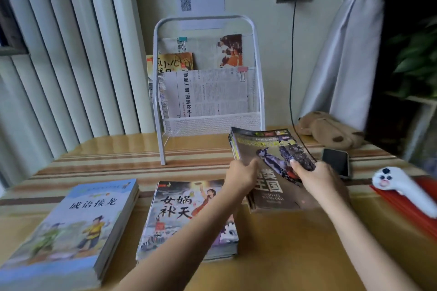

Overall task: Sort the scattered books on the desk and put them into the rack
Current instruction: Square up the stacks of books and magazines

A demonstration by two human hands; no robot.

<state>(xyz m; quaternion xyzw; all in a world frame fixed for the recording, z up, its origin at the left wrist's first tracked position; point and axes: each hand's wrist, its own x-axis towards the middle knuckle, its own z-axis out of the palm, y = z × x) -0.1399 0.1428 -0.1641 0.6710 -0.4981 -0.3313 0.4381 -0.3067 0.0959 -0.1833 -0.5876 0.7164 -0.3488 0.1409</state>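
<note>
Near the rack [163, 92], my left hand [241, 176] and right hand [314, 176] pinch a loose stack of dark magazines [272, 149]; tilted, lower copies may slip out.

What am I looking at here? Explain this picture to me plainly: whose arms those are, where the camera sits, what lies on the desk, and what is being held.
There is no machine here. The camera is worn on a person's head and looks forward and down, so the two bare arms are the wearer's own.

The left hand and the right hand together hold a stack of dark-covered books, lifted and tilted towards the white wire rack at the back of the desk. The rack already holds clipped newspapers and a book or two.

On the desk lie a blue-covered book stack and a second stack with a painted cover. To the right are a phone, a brown plush pouch and a white handheld gadget resting on something red.
</note>
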